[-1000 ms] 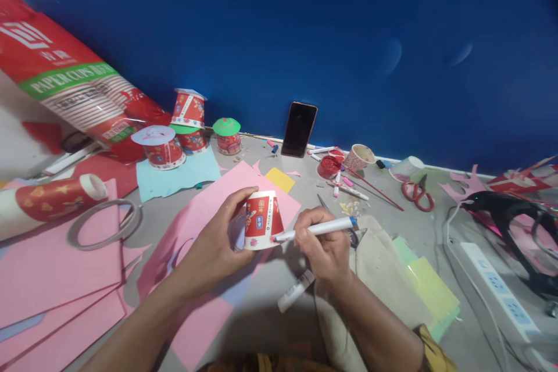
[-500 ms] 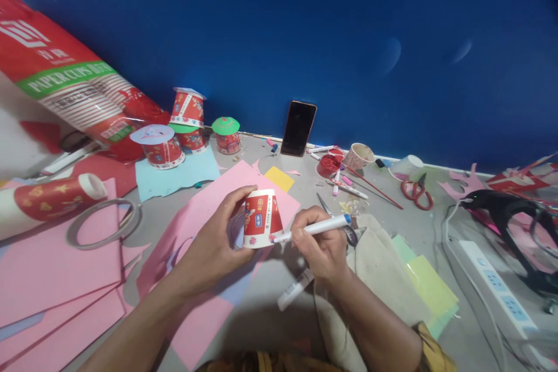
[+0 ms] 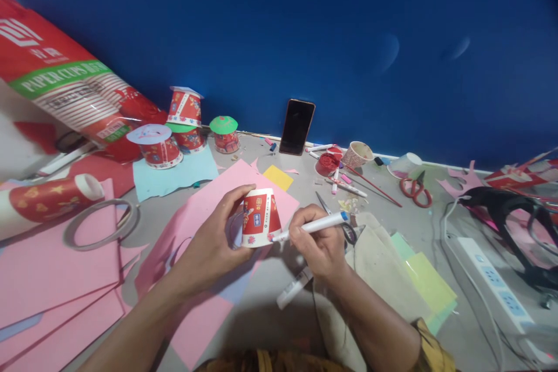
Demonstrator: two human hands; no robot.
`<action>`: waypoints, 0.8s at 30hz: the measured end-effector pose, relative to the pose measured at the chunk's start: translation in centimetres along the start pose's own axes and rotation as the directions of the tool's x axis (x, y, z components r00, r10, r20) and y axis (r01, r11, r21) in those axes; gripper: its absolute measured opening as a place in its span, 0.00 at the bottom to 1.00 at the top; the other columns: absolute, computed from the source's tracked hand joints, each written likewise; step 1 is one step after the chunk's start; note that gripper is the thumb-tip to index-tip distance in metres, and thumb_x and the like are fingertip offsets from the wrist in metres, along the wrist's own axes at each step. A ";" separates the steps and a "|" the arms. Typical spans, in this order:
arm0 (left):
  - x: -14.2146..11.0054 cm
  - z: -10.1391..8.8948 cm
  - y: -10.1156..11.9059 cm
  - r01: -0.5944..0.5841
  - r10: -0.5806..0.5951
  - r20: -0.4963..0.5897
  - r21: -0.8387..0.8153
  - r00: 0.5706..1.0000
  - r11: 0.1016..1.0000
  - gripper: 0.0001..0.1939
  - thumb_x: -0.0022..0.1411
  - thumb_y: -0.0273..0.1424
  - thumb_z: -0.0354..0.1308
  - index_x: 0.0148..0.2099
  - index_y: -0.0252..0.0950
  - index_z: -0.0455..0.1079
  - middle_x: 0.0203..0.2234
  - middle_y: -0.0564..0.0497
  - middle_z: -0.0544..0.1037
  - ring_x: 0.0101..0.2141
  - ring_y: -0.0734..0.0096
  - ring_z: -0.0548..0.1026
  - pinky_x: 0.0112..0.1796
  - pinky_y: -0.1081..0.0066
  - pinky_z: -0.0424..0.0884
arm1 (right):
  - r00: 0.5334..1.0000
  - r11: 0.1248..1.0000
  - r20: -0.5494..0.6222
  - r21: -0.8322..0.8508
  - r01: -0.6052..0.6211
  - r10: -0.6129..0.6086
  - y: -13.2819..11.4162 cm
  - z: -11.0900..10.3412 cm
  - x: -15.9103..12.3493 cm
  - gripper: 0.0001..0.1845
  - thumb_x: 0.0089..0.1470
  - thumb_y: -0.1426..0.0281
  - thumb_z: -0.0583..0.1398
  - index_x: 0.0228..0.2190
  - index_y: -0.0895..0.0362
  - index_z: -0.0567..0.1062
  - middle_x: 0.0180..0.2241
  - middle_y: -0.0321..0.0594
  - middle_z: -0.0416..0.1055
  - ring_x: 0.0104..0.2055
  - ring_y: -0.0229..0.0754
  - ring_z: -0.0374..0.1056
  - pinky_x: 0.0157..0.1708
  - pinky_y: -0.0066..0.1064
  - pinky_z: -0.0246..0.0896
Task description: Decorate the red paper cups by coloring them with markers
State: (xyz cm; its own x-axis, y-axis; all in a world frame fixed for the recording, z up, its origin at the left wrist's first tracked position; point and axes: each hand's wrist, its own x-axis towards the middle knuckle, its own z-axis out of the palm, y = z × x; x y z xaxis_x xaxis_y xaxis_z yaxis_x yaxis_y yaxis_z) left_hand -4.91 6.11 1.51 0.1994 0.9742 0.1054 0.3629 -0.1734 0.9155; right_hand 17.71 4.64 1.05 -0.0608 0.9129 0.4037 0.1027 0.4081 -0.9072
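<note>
My left hand (image 3: pixel 218 238) is closed round a red and white paper cup (image 3: pixel 261 218), thumb low and fingers along its left side. The cup is upside down, its wider end towards me, with small pink flowers along the white band. Between the fingertips of my right hand (image 3: pixel 320 244) is a white marker pen (image 3: pixel 320 224) with a blue end. Its tip meets or nearly meets the cup's lower right edge. Below lie pink paper (image 3: pixel 204 325) and a white tube-like item (image 3: pixel 293 289). Scissors (image 3: pixel 350 233) are partly hidden behind my right hand.
Decorated cups (image 3: pixel 156 148) stand at the back left beside a paper-cup bag (image 3: pixel 65 81). A phone (image 3: pixel 297 127) leans on the blue wall. To the right are red-handled scissors (image 3: pixel 416 190), a cloth (image 3: pixel 375 279) and a power strip (image 3: pixel 492 279). A tape roll (image 3: pixel 72 232) lies left.
The whole view has shifted very slightly. Both hands keep the same grip, and the pen tip stays by the cup's lower edge.
</note>
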 end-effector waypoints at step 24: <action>-0.1 -0.1 -0.3 -0.005 0.005 0.014 -0.031 1.000 1.000 0.42 0.57 0.34 0.71 0.72 0.46 0.65 0.72 0.41 0.72 0.72 0.41 0.71 0.72 0.44 0.68 | 0.997 0.996 -0.003 0.061 -0.071 0.071 -0.3 -0.1 0.4 0.19 0.69 0.54 0.66 0.30 0.52 0.76 0.22 0.33 0.71 0.23 0.38 0.65 0.24 0.29 0.61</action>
State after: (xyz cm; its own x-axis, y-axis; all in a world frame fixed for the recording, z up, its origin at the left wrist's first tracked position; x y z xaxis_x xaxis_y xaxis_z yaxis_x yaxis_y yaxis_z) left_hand -5.12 6.07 1.24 0.2141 0.9712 0.1048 0.3339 -0.1736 0.9265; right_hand 17.79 4.88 1.51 -0.0501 0.9396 0.3386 0.0462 0.3409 -0.9390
